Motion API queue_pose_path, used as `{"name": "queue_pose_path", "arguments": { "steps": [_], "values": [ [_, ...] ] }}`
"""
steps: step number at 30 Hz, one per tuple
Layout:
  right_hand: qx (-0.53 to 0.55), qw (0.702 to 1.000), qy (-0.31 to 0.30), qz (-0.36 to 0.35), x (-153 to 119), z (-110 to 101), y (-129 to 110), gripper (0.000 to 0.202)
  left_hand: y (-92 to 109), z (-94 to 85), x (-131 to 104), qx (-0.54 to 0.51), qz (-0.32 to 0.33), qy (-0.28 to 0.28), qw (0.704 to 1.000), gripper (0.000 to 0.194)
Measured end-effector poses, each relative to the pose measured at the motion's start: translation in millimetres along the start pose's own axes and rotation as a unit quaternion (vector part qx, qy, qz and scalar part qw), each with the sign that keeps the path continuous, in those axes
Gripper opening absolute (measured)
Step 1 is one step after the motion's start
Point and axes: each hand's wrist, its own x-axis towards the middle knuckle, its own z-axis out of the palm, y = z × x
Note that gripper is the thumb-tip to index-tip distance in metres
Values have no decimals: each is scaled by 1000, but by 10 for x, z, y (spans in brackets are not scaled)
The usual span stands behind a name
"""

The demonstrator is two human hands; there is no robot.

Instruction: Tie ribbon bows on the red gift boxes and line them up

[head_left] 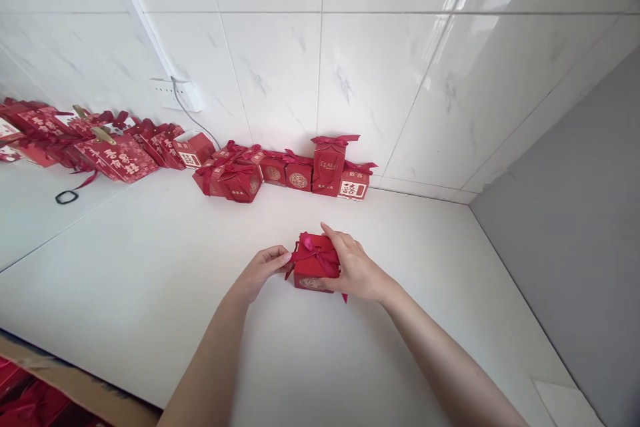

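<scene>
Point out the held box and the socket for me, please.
Held box (312, 275): head view, on its front face.
Socket (167, 93): head view, on its white plate.

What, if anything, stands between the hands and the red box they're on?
Nothing visible: the right hand is directly on the right side of the red box, and the left hand touches its ribbon. The row of boxes stands beyond, along the wall.
</scene>
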Motion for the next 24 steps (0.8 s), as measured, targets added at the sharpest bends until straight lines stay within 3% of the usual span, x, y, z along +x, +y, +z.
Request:
{"name": "queue_pose_path", "arguments": {
  "steps": [7, 14, 16, 19, 24],
  "values": [
    [17, 1000, 1, 18, -10, -16, 115, 111, -22, -32, 41, 0, -30, 30, 999, 34],
    [44, 999, -8, 19, -38, -70, 130, 110, -58, -13, 71, 79, -44, 75, 993, 38],
    [85, 996, -7, 20, -50, -144, 135, 90, -41, 24, 71, 94, -29, 106, 990, 36],
    [167, 985, 10, 35, -61, -259, 140, 40, -13, 75, 63, 95, -2, 152, 984, 38],
    [207, 977, -31, 45, -44, -329, 177, 28, -16, 104, 55, 65, 7, 77, 995, 42]
  ]
}}
